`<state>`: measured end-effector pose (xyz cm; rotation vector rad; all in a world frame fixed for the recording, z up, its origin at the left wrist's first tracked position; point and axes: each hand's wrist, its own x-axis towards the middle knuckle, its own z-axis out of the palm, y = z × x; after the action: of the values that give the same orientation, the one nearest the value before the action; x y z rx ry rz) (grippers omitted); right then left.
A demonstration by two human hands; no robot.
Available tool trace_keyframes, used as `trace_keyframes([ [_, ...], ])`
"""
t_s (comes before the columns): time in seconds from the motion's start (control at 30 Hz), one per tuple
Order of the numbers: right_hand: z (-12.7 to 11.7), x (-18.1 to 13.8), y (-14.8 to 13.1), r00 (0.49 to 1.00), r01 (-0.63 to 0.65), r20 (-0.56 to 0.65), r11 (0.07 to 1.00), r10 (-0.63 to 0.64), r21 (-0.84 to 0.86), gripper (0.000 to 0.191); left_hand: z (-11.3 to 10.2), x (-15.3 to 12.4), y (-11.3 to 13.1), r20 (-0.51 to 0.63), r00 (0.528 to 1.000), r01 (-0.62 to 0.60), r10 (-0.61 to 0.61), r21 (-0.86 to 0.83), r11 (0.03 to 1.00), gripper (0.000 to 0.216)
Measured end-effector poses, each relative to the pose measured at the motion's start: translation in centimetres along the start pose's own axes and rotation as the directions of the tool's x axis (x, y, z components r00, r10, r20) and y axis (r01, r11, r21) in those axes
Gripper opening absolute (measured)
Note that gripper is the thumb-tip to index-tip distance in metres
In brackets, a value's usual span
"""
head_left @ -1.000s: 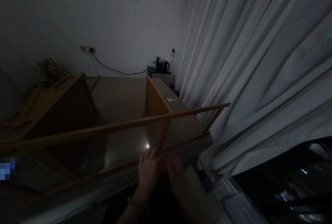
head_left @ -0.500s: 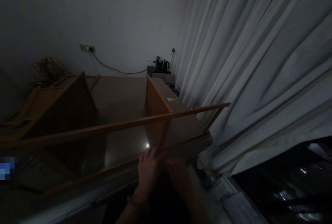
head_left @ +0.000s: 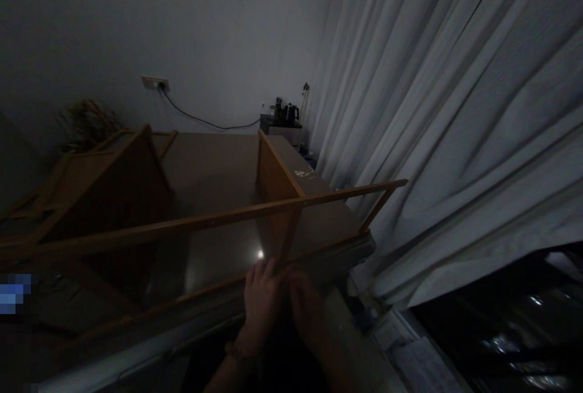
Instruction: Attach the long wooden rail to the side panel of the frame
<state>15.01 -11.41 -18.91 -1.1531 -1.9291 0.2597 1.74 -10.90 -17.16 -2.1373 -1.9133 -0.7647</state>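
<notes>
A wooden shelf frame (head_left: pixel 218 218) lies on its side on a grey-brown tabletop (head_left: pixel 214 156). My left hand (head_left: pixel 262 296) has its fingers curled over the frame's near lower rail (head_left: pixel 200 297), close to the foot of an upright shelf board (head_left: pixel 277 177). Right beside it, my right hand (head_left: pixel 307 308) is closed with bent fingers at the same joint. Whatever its fingertips grip is hidden in the dark. A bracelet (head_left: pixel 237 353) circles my left wrist.
Small pale pieces (head_left: pixel 303 173) lie on the tabletop right of the shelf board. A white curtain (head_left: pixel 387 107) hangs along the right side. A black kettle (head_left: pixel 290 113) stands on a cabinet at the back. Dried plants (head_left: pixel 91 123) are at the left.
My right hand has turned slightly, and its fingers now show more clearly beside the joint. My left hand keeps its place on the rail. The frame has not visibly moved.
</notes>
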Motion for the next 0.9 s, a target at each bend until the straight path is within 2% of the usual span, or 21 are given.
trace_keyframes([
  [0.17,0.0,0.1,-0.1,1.000,-0.020,0.005,1.000,0.020,0.002,0.021,0.0,-0.1,0.0,-0.007,1.000,0.003,-0.003,-0.008,1.000,0.047],
  [0.33,-0.9,0.5,1.0,0.992,0.102,0.077,0.991,-0.095,-0.082,0.022,-0.3,0.0,0.1,0.008,1.000,-0.004,0.004,-0.008,1.000,0.045],
  [0.6,-2.2,1.2,1.1,0.946,0.285,0.215,0.937,-0.242,-0.200,0.021,0.3,-0.1,0.0,0.005,1.000,0.002,-0.002,-0.001,1.000,0.052],
  [0.77,-1.9,1.5,2.0,0.921,0.366,0.231,0.898,-0.312,-0.246,0.020,0.2,-0.1,0.0,0.006,1.000,0.002,-0.002,-0.018,1.000,0.054],
  [0.9,-1.0,1.3,2.9,0.911,0.406,0.199,0.868,-0.361,-0.287,0.019,0.2,-0.1,-0.1,-0.001,1.000,-0.004,0.004,-0.020,1.000,0.053],
])
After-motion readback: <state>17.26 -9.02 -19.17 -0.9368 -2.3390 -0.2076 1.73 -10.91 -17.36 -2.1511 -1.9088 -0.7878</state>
